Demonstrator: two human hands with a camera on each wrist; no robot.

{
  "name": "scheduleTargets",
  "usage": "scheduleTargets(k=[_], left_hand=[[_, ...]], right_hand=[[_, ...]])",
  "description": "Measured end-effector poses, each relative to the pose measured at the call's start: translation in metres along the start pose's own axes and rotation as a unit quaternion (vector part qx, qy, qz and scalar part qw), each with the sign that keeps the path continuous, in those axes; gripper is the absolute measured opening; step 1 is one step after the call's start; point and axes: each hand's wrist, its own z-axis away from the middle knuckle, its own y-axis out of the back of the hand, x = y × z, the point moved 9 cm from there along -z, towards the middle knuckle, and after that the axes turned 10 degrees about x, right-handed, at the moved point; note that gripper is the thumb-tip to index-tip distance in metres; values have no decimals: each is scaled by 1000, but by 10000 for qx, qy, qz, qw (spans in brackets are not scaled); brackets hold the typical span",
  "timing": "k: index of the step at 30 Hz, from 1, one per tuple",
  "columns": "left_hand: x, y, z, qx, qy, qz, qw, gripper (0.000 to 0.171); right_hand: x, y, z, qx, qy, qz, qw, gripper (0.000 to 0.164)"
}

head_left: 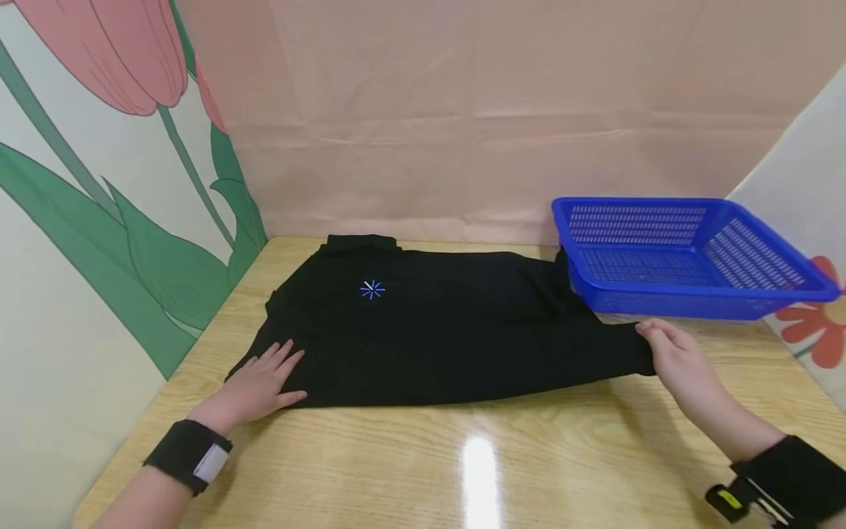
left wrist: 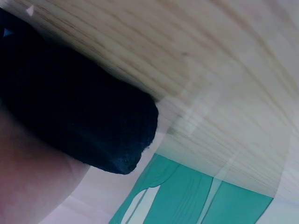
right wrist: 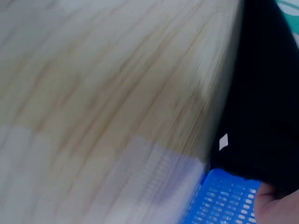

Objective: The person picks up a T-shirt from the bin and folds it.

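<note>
The left hand (head_left: 258,386) is spread, the right hand (head_left: 681,360) pinching. On the wooden table (head_left: 390,463) lies a black garment (head_left: 436,330), its near left corner under the left hand, its right end lifted in the right. A blue basket (head_left: 687,297) stands far right; a blue starburst (head_left: 372,289) marks the garment.

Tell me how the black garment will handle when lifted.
The black garment is probably floppy: it creases near the blue basket. It likely sags, since its lower edge slopes down from the right hand. It seems light, as a pinch holds that end up.
</note>
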Motion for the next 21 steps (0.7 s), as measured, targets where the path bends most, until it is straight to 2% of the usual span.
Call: scheduleTargets(k=[2,7,11,14,16,18,21], left_hand=[[0,1,2,-69,19,6,10000,73],[-5,-3,12,-119,88,118,9998,74],[-10,-6,20,-31,133,305,9994,75],[-12,-5,24,50,159,318,9994,76],[-11,-3,26,77,166,265,9995,75],[-10,-1,27,119,171,199,9996,74],[-8,2,26,110,188,157,9996,74]], right_hand=[[-5,0,-1,17,299,135,9995,42],[-12,-5,7,-269,915,317,9949,36],[-12,-5,18,-586,1142,676,9894,42],[-5,-8,27,-1043,1095,1065,9827,44],[1,-14,34,-1470,1058,1365,9739,43],[7,-21,42,-1911,1028,1742,9605,41],[7,-27,49,-2191,1249,2429,9367,36]])
